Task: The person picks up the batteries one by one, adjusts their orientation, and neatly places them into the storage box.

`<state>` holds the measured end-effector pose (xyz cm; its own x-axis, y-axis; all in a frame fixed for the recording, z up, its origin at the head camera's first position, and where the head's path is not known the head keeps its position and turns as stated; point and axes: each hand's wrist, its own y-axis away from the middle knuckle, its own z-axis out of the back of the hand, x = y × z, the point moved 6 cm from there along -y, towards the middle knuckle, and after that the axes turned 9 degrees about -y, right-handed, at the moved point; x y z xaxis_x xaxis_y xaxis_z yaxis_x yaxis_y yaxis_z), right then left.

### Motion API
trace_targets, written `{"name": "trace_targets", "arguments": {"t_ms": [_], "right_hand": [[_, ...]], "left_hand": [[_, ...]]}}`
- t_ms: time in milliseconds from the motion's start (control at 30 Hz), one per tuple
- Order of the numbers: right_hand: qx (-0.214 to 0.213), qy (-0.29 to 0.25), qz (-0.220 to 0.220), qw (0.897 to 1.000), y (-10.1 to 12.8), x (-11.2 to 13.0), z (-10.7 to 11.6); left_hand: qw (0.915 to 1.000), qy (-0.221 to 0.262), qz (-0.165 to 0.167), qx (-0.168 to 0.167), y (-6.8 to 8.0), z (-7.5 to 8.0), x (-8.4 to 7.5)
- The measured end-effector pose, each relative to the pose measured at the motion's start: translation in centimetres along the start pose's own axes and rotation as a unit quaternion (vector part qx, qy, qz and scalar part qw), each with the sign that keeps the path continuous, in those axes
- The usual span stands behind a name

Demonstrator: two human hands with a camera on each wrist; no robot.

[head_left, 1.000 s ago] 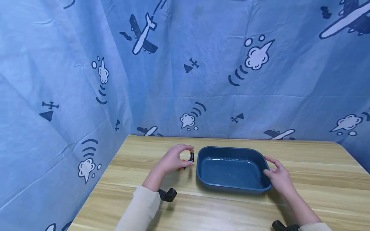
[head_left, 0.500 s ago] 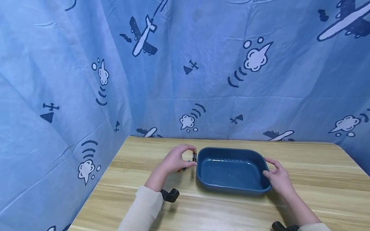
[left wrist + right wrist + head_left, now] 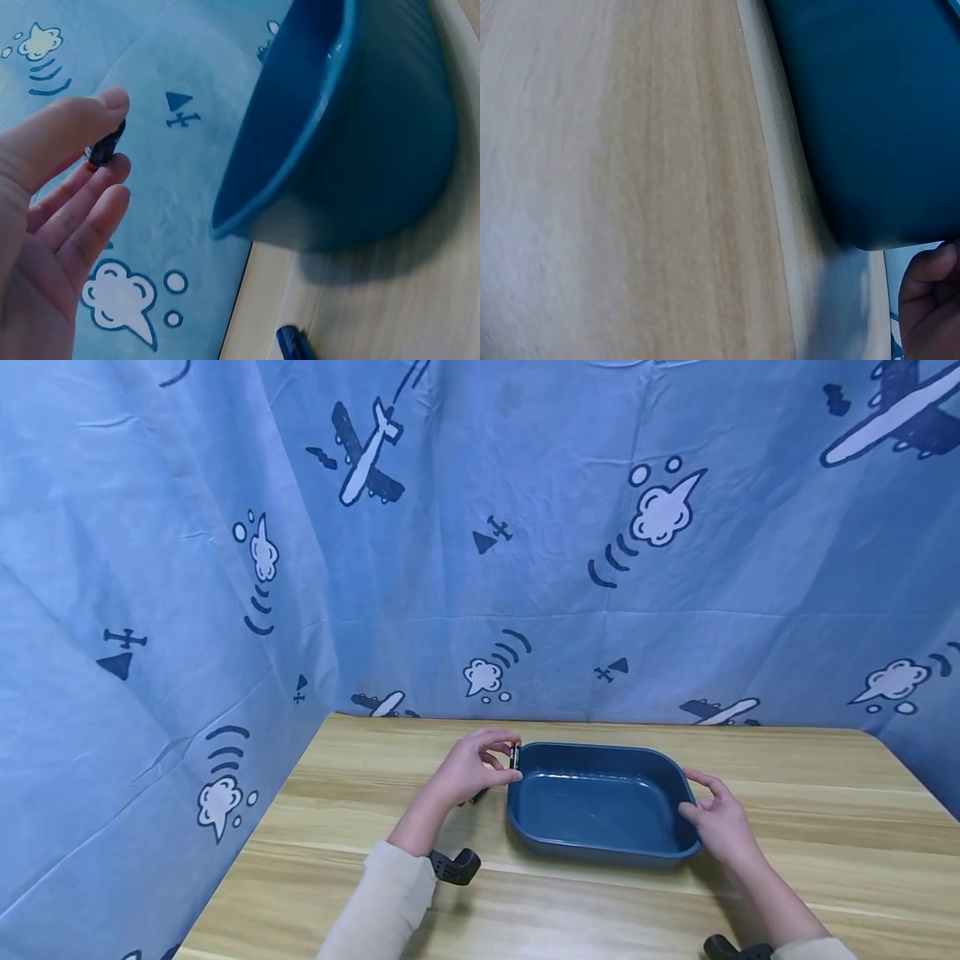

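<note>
My left hand (image 3: 467, 768) pinches a small dark battery (image 3: 514, 755) upright between thumb and fingers, at the left rim of a deep blue rectangular basin (image 3: 600, 806). In the left wrist view the battery (image 3: 107, 145) shows between the thumb and fingertips, with the basin (image 3: 382, 142) to its right. My right hand (image 3: 722, 822) grips the basin's right rim, thumb on the near side. The right wrist view shows only part of that hand (image 3: 932, 296) beside the basin's wall. Another dark battery (image 3: 478, 796) lies on the table under my left hand, partly hidden.
The basin stands on a light wooden table (image 3: 555, 910). Behind and to the left hangs a blue curtain (image 3: 420, 577) printed with planes and clouds. A black wrist mount (image 3: 456, 867) sticks out from my left wrist near the basin's near-left side.
My left hand has moved right and slightly up with the battery, from left of the basin to its left rim. The right hand keeps its grip on the basin.
</note>
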<state>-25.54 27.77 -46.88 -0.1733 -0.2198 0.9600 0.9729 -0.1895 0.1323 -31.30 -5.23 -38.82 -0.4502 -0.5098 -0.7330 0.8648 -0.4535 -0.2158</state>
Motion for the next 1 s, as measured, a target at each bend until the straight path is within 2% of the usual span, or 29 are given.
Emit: {"name": "trace_targets", "arguments": {"t_ms": [167, 300, 533, 700, 1000], "right_hand": [[-0.001, 0.000, -0.005, 1.000, 0.0, -0.1, 0.1], [-0.005, 0.005, -0.006, 1.000, -0.1, -0.2, 0.1], [-0.006, 0.007, -0.005, 1.000, 0.0, -0.1, 0.0], [-0.010, 0.013, -0.011, 1.000, -0.2, -0.1, 0.0], [-0.001, 0.008, -0.011, 1.000, -0.1, -0.1, 0.0]], "left_hand": [[0.9973, 0.053, 0.047, 0.017, -0.3, -0.9, 0.1], [0.9934, 0.086, 0.068, 0.033, -0.5, -1.7, -0.1], [0.9772, 0.176, 0.110, 0.045, -0.6, -3.0, -0.1], [0.9724, 0.196, 0.117, 0.050, -0.8, -3.7, -0.1], [0.9705, 0.205, 0.120, 0.040, -1.5, -4.7, -0.2]]}}
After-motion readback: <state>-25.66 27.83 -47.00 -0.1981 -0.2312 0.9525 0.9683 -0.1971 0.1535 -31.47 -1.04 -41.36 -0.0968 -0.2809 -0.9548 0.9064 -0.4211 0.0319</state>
